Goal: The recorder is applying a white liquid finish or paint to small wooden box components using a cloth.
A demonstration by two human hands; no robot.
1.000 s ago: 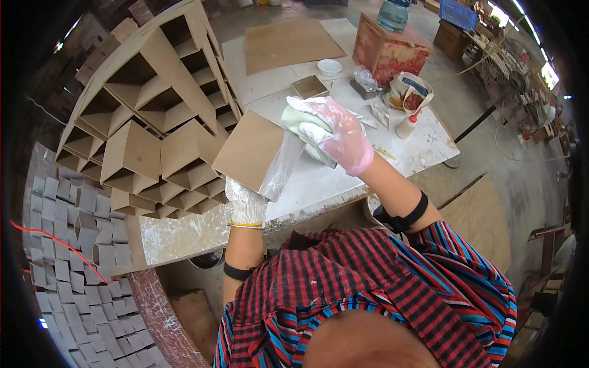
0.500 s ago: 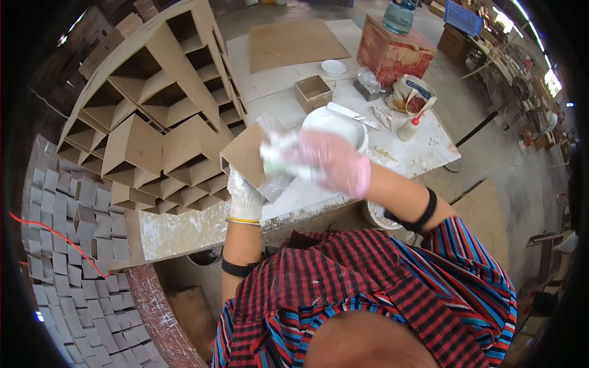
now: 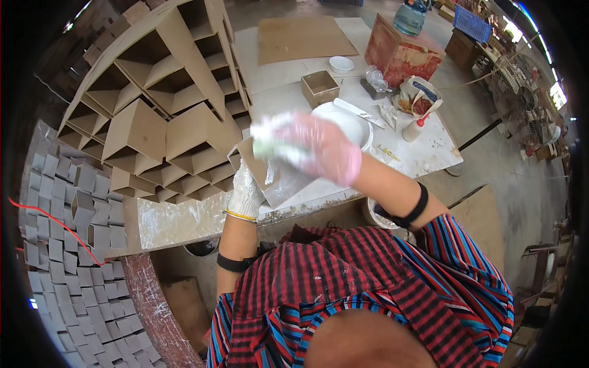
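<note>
The right hand (blurred) clasps a pale pad over the cardboard panel in the left hand's grip.

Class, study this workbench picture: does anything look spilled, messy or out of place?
Yes. The table top is smeared with dried whitish residue, thickest along its front edge. The cardboard piece held by the left hand is streaked white too. The right hand is motion-blurred.

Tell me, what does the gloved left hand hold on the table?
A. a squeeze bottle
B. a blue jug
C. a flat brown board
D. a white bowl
C: the left hand in its white glove grips the edge of the brown board; bowl, bottle and jug sit farther off.
</note>
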